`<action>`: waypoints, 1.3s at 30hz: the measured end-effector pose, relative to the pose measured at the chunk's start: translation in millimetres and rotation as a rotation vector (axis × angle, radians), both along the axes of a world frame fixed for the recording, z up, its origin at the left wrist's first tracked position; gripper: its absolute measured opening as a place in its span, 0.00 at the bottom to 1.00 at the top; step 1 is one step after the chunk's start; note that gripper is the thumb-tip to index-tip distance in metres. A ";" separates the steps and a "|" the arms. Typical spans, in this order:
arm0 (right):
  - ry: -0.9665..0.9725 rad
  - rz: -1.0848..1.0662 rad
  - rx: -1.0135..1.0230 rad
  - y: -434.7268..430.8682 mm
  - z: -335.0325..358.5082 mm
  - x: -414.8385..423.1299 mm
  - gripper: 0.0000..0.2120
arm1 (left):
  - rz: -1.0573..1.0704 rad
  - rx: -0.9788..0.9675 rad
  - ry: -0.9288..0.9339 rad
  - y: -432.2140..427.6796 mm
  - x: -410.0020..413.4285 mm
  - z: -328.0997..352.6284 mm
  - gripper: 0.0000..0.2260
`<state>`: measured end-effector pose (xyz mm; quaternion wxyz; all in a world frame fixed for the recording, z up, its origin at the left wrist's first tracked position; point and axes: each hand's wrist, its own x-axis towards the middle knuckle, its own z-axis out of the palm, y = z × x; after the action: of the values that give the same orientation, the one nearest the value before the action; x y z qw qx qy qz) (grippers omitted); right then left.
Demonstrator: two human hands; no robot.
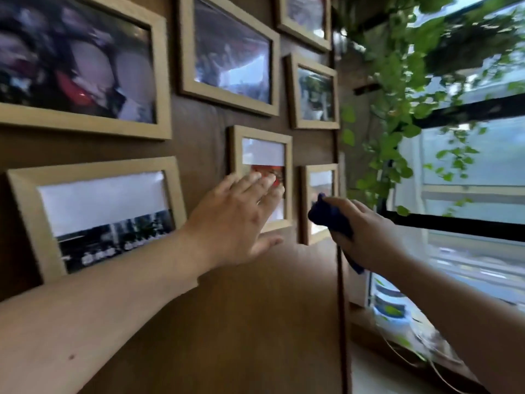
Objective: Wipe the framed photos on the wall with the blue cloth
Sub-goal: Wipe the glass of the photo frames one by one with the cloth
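Note:
Several light wooden framed photos hang on a brown wall (199, 143). My left hand (235, 217) lies flat with fingers spread over the lower half of a small upright frame (262, 150) in the middle. My right hand (366, 237) grips a bunched dark blue cloth (329, 216) and presses it against the small frame (319, 180) at the wall's right edge. A wide frame (93, 214) hangs at lower left, a large one (82, 66) at upper left, and another (230, 55) above the middle.
Two more frames (314, 93) (305, 18) hang at upper right. Trailing green vines (397, 115) hang beside a window with black bars (460, 223). A white pot (389, 305) stands on the wooden sill at lower right.

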<state>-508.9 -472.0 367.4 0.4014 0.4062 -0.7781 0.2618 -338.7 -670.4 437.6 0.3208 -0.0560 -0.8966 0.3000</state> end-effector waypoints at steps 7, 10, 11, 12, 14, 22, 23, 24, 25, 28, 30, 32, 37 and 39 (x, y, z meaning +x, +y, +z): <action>0.080 0.209 -0.110 -92.5 49.5 25.1 0.27 | 0.246 -0.105 0.056 -33.6 67.8 30.9 0.36; 0.104 0.299 -0.082 -122.5 47.9 53.3 0.26 | 0.321 -0.150 0.062 -45.7 102.0 37.2 0.36; 0.112 0.328 -0.070 -132.4 47.1 64.3 0.26 | 0.354 -0.166 0.067 -50.3 115.1 40.0 0.36; 0.122 0.357 -0.066 -142.2 46.9 75.0 0.25 | 0.386 -0.183 0.071 -55.3 128.2 42.9 0.36; 0.134 0.405 -0.084 -159.3 49.2 95.1 0.25 | 0.442 -0.209 0.071 -66.2 152.1 49.1 0.36; 0.102 0.358 -0.232 -218.0 57.7 144.3 0.25 | 0.552 -0.258 0.045 -114.5 209.0 52.3 0.39; 0.080 0.330 -0.240 -223.0 54.9 146.3 0.24 | 0.561 -0.247 0.042 -119.7 209.6 51.0 0.39; 0.050 0.314 -0.247 -227.7 51.9 148.5 0.24 | 0.570 -0.238 0.039 -125.3 209.1 49.3 0.40; 0.016 0.308 -0.258 -232.1 49.1 151.3 0.24 | 0.573 -0.229 0.037 -130.9 207.6 47.9 0.40; -0.045 0.322 -0.290 -243.2 42.6 165.4 0.24 | 0.559 -0.193 0.048 -143.9 203.7 43.8 0.41; 0.000 0.340 -0.264 -250.3 39.2 180.0 0.25 | 0.544 -0.175 0.070 -148.2 200.9 41.4 0.41; 0.101 0.379 -0.196 -256.8 35.6 195.7 0.26 | 0.523 -0.159 0.097 -150.8 196.6 38.6 0.41; 0.233 0.351 -0.129 -256.9 31.2 189.5 0.26 | 0.452 -0.146 0.135 -157.0 194.5 36.4 0.41; 0.180 0.260 -0.161 -244.7 26.3 169.0 0.25 | 0.450 -0.151 0.142 -159.1 194.2 35.6 0.42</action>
<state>-340.0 -716.7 393.7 0.4636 0.4917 -0.6564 0.3354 -144.5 -829.5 473.2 0.3029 0.1428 -0.8368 0.4332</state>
